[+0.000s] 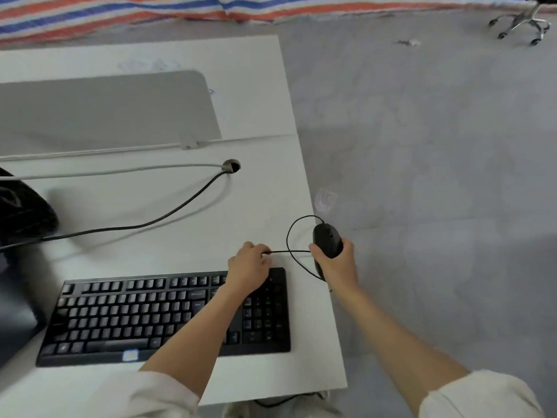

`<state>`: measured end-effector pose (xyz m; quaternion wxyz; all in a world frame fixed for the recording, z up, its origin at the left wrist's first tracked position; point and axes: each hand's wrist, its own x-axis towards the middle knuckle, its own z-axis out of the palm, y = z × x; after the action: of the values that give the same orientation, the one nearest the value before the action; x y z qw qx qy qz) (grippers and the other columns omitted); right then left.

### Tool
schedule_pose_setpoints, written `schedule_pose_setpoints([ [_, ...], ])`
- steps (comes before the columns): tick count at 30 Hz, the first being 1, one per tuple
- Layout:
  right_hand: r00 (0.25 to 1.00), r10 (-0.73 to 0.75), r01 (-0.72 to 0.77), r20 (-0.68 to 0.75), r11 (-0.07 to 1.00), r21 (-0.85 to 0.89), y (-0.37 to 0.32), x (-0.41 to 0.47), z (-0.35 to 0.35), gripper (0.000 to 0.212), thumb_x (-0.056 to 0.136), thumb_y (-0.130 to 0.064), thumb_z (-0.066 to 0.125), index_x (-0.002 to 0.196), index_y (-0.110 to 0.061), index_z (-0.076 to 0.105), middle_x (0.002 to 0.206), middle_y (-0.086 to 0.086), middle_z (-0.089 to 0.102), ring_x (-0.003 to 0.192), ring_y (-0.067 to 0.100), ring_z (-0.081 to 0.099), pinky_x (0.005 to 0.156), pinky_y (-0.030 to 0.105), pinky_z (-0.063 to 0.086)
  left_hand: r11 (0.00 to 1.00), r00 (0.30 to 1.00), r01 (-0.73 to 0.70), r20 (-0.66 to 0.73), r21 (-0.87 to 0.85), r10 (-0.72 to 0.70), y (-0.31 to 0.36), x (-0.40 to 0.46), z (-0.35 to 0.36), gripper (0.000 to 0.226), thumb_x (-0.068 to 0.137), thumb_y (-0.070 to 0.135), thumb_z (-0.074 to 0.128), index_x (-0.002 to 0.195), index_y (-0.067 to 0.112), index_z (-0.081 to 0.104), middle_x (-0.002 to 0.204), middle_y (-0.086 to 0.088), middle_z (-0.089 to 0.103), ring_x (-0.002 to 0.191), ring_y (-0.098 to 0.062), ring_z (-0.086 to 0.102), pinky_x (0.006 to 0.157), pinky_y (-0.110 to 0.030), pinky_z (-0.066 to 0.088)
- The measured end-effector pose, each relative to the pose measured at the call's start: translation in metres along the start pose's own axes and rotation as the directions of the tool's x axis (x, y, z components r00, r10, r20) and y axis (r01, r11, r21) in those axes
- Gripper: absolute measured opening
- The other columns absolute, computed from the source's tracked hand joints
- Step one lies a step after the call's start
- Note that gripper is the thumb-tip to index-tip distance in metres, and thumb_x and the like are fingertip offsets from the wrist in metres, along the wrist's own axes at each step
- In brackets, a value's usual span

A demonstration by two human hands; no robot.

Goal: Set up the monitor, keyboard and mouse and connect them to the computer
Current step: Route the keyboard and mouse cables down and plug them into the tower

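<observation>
Right hand (336, 260) grips the mouse (327, 240) just off the desk's (256, 86) right edge while the left hand (248, 263) pinches its looping cable (288, 233) above the keyboard's (168, 315) far right corner, likely drawing out slack before routing it to the computer.

A white counter (168, 206) occupies the left and centre of the view. A grey divider panel (102, 110) stands along its far part, seated in a pale rail. A round cable hole (232, 166) sits in the counter surface near the panel. The floor (437, 146) to the right is grey. A striped red, white and blue tarpaulin (120, 13) lies along the top edge. A wheeled chair base (523, 24) stands at upper right.
</observation>
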<state>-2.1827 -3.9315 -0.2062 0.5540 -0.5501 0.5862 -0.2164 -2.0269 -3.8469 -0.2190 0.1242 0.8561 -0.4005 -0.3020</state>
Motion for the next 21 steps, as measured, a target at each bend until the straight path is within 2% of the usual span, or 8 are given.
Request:
schedule_pose_setpoints([
  [2,0.998,-0.053,0.053,0.023,0.999,-0.011,-0.01,0.017,0.003,0.059,0.076,-0.026,0.075,0.123,-0.017,0.041,0.114,0.0,0.049,0.099,0.016,0.051,0.077,0.02,0.04,0.997,0.998,-0.062,-0.02,-0.044,0.061,0.0,0.002,-0.001,0.023,0.095,0.02,0.049,0.112,0.018,0.064,0.106,-0.002,0.057,0.099,-0.021,0.057,0.094,-0.035,0.041],
  [4,0.994,-0.086,0.087,0.061,0.996,-0.009,-0.019,0.036,0.01,0.065,0.073,-0.022,0.077,0.127,-0.015,0.042,0.118,0.003,0.047,0.101,0.016,0.05,0.083,0.024,0.039,0.993,0.994,-0.108,-0.035,-0.057,0.106,0.001,0.001,-0.002,0.019,0.094,0.02,0.052,0.106,0.017,0.067,0.1,0.0,0.06,0.094,-0.019,0.058,0.09,-0.031,0.042],
  [8,0.973,0.006,0.014,0.231,0.996,-0.086,-0.024,0.055,0.024,0.063,0.074,-0.021,0.077,0.125,-0.009,0.041,0.121,0.007,0.049,0.1,0.017,0.049,0.082,0.025,0.038,0.983,0.985,-0.151,-0.104,-0.102,0.14,-0.001,-0.003,-0.004,0.016,0.093,0.017,0.055,0.1,0.013,0.069,0.093,0.004,0.06,0.086,-0.015,0.057,0.076,-0.021,0.04],
  [11,0.959,0.063,-0.03,0.277,0.992,-0.12,-0.027,0.064,0.033,0.058,0.08,-0.02,0.072,0.126,-0.006,0.039,0.121,0.009,0.051,0.098,0.017,0.05,0.081,0.026,0.04,0.982,0.98,-0.175,-0.109,-0.068,0.167,0.0,-0.003,-0.002,0.016,0.094,0.017,0.054,0.101,0.012,0.068,0.097,0.002,0.061,0.087,-0.015,0.057,0.076,-0.023,0.043],
  [15,0.918,0.142,-0.028,0.37,0.955,-0.296,-0.046,0.079,0.036,0.052,0.084,-0.019,0.064,0.127,-0.004,0.039,0.119,0.012,0.053,0.095,0.021,0.05,0.077,0.028,0.04,0.986,0.978,-0.144,-0.167,-0.085,0.129,0.003,0.002,-0.005,0.016,0.094,0.016,0.052,0.101,0.01,0.065,0.099,-0.001,0.063,0.088,-0.018,0.058,0.077,-0.028,0.045],
  [18,0.911,0.155,-0.013,0.382,0.937,-0.35,-0.041,0.072,0.032,0.044,0.083,-0.021,0.065,0.118,-0.007,0.043,0.106,0.007,0.052,0.092,0.021,0.051,0.069,0.027,0.039,0.984,0.978,-0.096,-0.2,-0.148,0.065,0.003,0.006,-0.005,0.016,0.094,0.015,0.053,0.102,0.008,0.065,0.099,-0.003,0.064,0.089,-0.018,0.058,0.078,-0.027,0.045],
  [20,0.914,0.146,0.019,0.379,0.917,-0.399,-0.032,0.065,0.029,0.028,0.08,-0.025,0.065,0.1,-0.01,0.053,0.096,0.006,0.058,0.087,0.021,0.056,0.063,0.028,0.042,0.984,0.978,-0.075,-0.205,-0.163,0.041,0.005,0.009,-0.003,0.017,0.094,0.015,0.052,0.104,0.008,0.065,0.102,-0.003,0.064,0.09,-0.018,0.058,0.075,-0.022,0.041],
  [21,0.915,0.142,0.041,0.377,0.898,-0.438,-0.027,0.064,0.027,0.023,0.077,-0.03,0.065,0.09,-0.013,0.057,0.091,0.005,0.061,0.085,0.022,0.059,0.066,0.029,0.045,0.984,0.977,-0.064,-0.211,-0.166,0.028,0.005,0.012,-0.002,0.018,0.095,0.015,0.051,0.104,0.007,0.064,0.103,-0.004,0.064,0.092,-0.018,0.058,0.075,-0.021,0.039],
])
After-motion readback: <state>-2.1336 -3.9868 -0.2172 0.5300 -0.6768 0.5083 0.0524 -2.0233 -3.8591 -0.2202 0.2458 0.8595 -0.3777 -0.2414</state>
